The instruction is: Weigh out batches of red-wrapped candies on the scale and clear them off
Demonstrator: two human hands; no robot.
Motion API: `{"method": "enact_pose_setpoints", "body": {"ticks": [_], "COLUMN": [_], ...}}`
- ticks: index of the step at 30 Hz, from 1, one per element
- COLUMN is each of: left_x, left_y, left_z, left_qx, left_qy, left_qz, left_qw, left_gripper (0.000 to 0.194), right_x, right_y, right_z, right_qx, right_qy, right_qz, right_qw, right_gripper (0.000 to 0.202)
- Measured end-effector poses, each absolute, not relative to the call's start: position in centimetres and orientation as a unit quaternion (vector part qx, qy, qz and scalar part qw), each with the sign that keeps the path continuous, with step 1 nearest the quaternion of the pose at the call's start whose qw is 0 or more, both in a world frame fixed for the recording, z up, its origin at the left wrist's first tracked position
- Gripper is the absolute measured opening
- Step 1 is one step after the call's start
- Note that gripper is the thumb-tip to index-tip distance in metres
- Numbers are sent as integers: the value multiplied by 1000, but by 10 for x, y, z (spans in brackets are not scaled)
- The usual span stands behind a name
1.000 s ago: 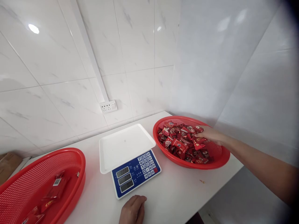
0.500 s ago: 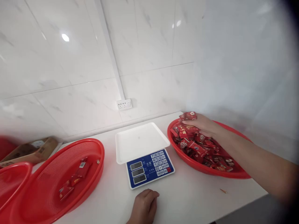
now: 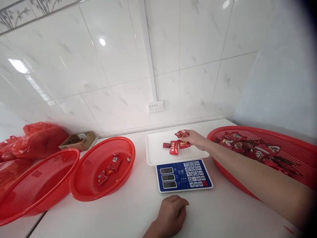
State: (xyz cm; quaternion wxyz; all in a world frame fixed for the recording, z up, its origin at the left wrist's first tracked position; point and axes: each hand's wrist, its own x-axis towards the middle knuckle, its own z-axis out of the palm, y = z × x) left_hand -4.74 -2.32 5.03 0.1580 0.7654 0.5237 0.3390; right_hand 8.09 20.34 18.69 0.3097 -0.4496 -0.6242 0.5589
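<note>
My right hand point(image 3: 195, 138) is over the white pan point(image 3: 156, 157) of a digital scale, its fingers closed on red candy packets point(image 3: 182, 133). A few more red packets point(image 3: 174, 147) lie on the pan just left of the fingers. Below the pan is the scale's blue keypad panel point(image 3: 178, 178) with small displays. In front of the scale my left hand point(image 3: 173, 211) rests on the table with its fingers curled in, and nothing shows in them. The right forearm passes over a red plastic basket point(image 3: 223, 129) heaped with wrapped candies point(image 3: 260, 150).
Left of the scale stands a red basket point(image 3: 76, 185) holding a few packets point(image 3: 114, 163). Another red basket point(image 3: 66, 188) overlaps it at the far left. Behind are a cardboard box point(image 3: 78, 141) and red plastic bags point(image 3: 43, 138). A wall socket point(image 3: 156, 106) is behind the scale.
My right hand has moved left from the candy basket to the scale pan, carrying packets. Several packets now lie on the formerly bare pan. The view has shifted left; my left hand stays by the scale.
</note>
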Motion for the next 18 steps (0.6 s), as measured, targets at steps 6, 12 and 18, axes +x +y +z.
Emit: {"method": "enact_pose_setpoints", "body": {"ticks": [6,12,18], "left_x": [-46,-46,-50], "left_y": [-22,-22,-20], "left_z": [51,53,55], "left_qx": [780,778,771], "left_qy": [509,509,509], "left_qz": [323,324,337], "left_qw": [169,176,181], "left_gripper": [28,28,26], "right_x": [107,119,131], "right_y": [200,193,176], "right_z": [188,188,196], "right_qx": [-452,-459,-454], "right_qy": [-625,-642,-672], "right_qz": [556,527,496], "right_qw": [311,315,310], "right_gripper": [26,27,27]}}
